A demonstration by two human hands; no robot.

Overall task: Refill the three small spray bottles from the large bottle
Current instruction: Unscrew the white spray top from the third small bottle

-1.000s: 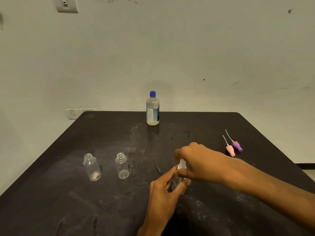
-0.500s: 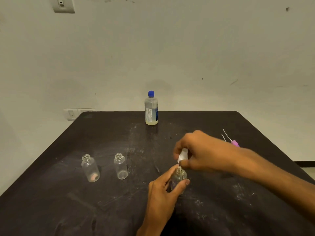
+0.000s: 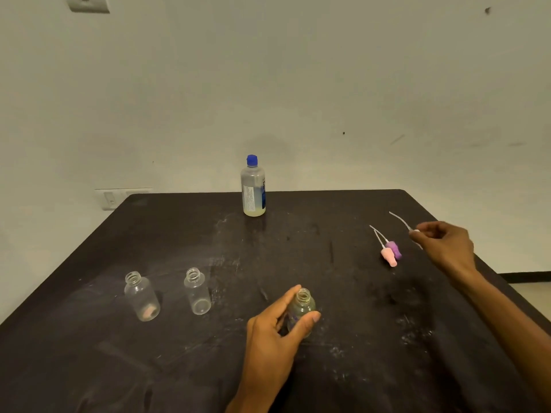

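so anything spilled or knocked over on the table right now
Nothing is spilled or tipped. The three small bottles stand upright and uncapped, and the large bottle is still capped. The dark table carries whitish scuffs. Pink and purple spray tops lie loose.

So I've got three little clear spray bottles, all uncapped and upright: two [image 3: 141, 296] [image 3: 196, 291] lower left of frame, the third [image 3: 301, 311] at lower center. The large bottle [image 3: 253, 187] stands upper center, blue cap on, with only a bit of yellowish liquid at the bottom.
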